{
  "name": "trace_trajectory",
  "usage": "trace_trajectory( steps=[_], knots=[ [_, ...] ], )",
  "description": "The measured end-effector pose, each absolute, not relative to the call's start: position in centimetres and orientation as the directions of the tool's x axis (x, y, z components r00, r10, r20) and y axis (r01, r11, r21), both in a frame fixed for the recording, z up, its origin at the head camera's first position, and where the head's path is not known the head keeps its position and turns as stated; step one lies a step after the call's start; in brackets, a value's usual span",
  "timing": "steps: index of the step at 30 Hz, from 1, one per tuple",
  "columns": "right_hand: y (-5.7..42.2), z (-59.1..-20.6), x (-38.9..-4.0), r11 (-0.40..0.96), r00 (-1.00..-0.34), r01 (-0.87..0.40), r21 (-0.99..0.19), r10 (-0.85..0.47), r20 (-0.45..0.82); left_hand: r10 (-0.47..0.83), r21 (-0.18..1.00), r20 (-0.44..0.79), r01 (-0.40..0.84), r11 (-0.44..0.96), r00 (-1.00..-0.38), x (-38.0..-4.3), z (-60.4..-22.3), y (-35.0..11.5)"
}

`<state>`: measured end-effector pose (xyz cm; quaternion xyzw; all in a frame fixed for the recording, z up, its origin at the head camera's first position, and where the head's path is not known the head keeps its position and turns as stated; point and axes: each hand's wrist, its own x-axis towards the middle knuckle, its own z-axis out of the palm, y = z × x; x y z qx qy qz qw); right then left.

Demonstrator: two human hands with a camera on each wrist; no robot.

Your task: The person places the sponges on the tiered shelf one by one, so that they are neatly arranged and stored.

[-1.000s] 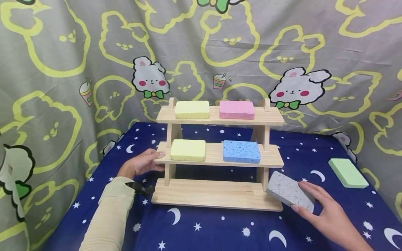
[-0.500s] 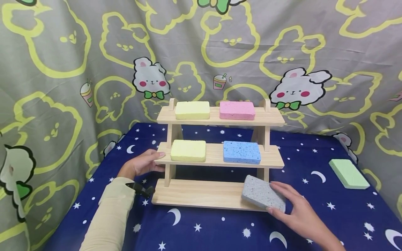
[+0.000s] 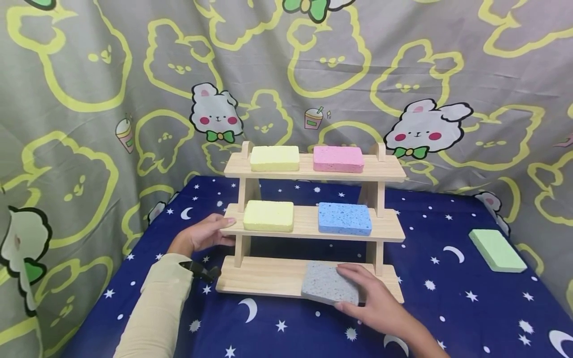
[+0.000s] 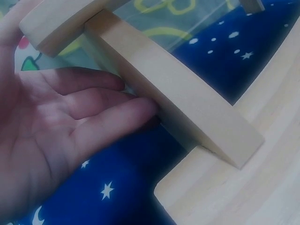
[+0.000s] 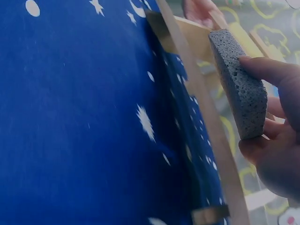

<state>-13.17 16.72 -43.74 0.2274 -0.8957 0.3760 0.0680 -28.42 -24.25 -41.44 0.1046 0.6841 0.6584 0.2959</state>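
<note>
A three-tier wooden display shelf (image 3: 264,276) stands on the cloth. My left hand (image 3: 203,233) grips the left end of its middle board, thumb on top and fingers underneath; in the left wrist view, fingertips (image 4: 140,110) meet the wooden upright (image 4: 173,89). Over the right half of the bottom board, my right hand (image 3: 378,303) pinches a grey speckled sponge (image 3: 324,281) by its right end. The right wrist view shows this sponge (image 5: 236,77) with the thumb on one face and a gap beside the board edge (image 5: 213,122). Part of its right end is hidden by fingers.
Yellow (image 3: 274,158) and pink (image 3: 337,158) sponges lie on the top board. The middle board bears another yellow sponge (image 3: 268,216) and a blue one (image 3: 344,219). A green sponge (image 3: 498,250) lies on the cloth at the right. Behind hangs a patterned curtain (image 3: 277,64).
My right hand has carried the grey sponge leftward, from beside the shelf's lower right end to over its bottom board. The left hand keeps its place on the middle board.
</note>
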Motion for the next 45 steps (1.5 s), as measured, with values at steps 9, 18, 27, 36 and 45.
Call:
trace_trajectory(
  steps=[9, 18, 27, 36, 45],
  knots=[
    [13.7, -44.8, -14.6, 0.534, -0.88, -0.442, -0.721, -0.414, 0.233, 0.545, 0.963, -0.263, -0.25, 0.098, -0.796, -28.4, -41.4, -24.1],
    [11.2, -44.9, -16.2, 0.491, -0.86, -0.471, -0.733, -0.439, 0.259, 0.547, 0.964, -0.264, -0.237, 0.121, -0.795, -28.7, -41.6, -24.0],
    [8.6, -44.9, -17.2, 0.452, -0.837, -0.479, -0.753, -0.493, 0.236, 0.554, 0.963, -0.264, -0.246, 0.108, -0.79, -28.6, -41.5, -24.0],
    [6.5, -45.1, -18.1, 0.445, -0.82, -0.502, -0.742, -0.517, 0.245, 0.545, 0.962, -0.267, -0.249, 0.108, -0.795, -28.6, -41.6, -24.1],
    [5.4, -45.4, -18.0, 0.467, -0.799, -0.538, -0.702, -0.547, 0.249, 0.542, 0.964, -0.254, -0.255, 0.075, -0.801, -28.3, -41.5, -24.4]
  ],
)
